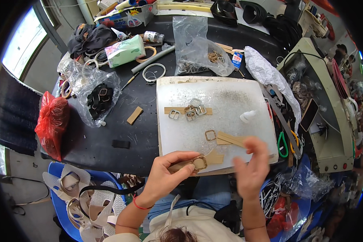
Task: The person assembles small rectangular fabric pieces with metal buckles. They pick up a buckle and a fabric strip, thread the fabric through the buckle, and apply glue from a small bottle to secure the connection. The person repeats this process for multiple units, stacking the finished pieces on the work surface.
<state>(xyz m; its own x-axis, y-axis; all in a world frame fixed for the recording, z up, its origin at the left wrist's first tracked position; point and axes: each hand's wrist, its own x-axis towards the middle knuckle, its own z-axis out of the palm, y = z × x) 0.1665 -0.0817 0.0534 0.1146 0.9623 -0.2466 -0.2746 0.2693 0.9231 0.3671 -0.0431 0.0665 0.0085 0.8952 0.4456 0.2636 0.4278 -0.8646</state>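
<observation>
Near the board's front edge my left hand (169,167) is closed on a tan strap, pinching it with a square gold-toned buckle (199,162) at its end. My right hand (252,167) is raised to the right, blurred by motion, its thumb and fingers apart with nothing visible between them. Close to its fingertips lie flat tan strips (230,138), and a second square buckle (210,135) rests beside them. Another tan piece (215,157) lies just past the held buckle. Farther back, several silver buckles (190,113) sit on and around a tan strip (169,110).
The white board (230,88) lies on a black table. Behind it is a clear bag (207,56) of metal buckles. At right are green-handled scissors (282,145) and a phone (309,115); a red bag (52,125) stands at left. Blue tubs (60,201) flank my lap.
</observation>
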